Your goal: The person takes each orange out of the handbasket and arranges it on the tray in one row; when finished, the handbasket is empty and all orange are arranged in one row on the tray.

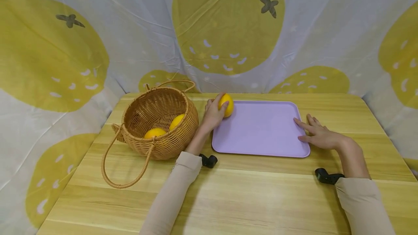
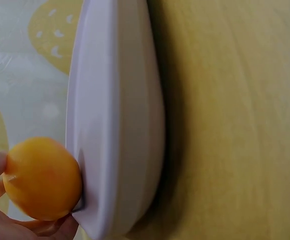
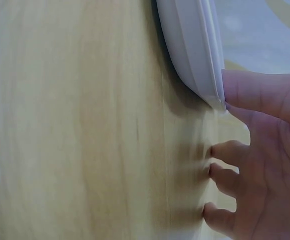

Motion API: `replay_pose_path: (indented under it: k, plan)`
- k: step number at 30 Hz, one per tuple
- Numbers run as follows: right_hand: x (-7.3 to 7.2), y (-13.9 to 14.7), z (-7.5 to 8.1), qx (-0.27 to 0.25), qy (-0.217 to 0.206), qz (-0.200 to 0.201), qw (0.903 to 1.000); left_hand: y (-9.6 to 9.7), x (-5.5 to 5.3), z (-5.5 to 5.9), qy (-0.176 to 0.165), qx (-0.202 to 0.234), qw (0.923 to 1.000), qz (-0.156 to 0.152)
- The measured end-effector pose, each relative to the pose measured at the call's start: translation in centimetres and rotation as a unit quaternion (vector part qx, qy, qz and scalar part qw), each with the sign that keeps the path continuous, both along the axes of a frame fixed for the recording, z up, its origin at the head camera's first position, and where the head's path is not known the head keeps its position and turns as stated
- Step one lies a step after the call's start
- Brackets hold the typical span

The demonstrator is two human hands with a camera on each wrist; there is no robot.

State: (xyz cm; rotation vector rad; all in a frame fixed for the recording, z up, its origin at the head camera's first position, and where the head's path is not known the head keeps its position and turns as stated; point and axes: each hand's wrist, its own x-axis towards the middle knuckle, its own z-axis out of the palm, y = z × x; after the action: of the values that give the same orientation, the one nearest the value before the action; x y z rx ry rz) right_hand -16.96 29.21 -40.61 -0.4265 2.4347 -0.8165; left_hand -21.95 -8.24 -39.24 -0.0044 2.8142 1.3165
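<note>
At the far left corner of the lilac tray point(image 1: 261, 130), my left hand point(image 1: 213, 114) holds a yellow-orange lemon point(image 1: 227, 105). Thumb and fingers curl round the lemon point(image 2: 44, 179) in the left wrist view, where it sits right against the tray's rim. My right hand point(image 1: 318, 133) is at the opposite side, fingers spread and mostly straight. Its thumb point(image 3: 257, 95) touches the tray's right edge, while the other fingertips come down close to the wooden table. Left of the tray stands a wicker basket point(image 1: 176, 146), with two more lemons point(image 1: 155, 132) visible inside.
The basket's near handle point(image 1: 109, 162) hangs down toward the table point(image 1: 248, 198), and its far handle point(image 1: 174, 81) stands up. A curtain point(image 1: 147, 28) printed with big yellow fruits closes off the back and sides. Each wrist wears a small black camera point(image 1: 326, 176).
</note>
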Motion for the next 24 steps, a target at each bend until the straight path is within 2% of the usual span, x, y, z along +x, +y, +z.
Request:
replay_pose_path:
  k: [8, 24]
  plan:
    - [-0.08, 0.13, -0.1, -0.002, 0.001, 0.003, 1.0, -0.39, -0.04, 0.0, -0.015, 0.01, 0.9997, -0.015]
    - [0.0, 0.1, 0.03, -0.003, -0.002, 0.001, 1.0, -0.67, 0.05, 0.34, -0.01, 0.001, 0.9994, -0.032]
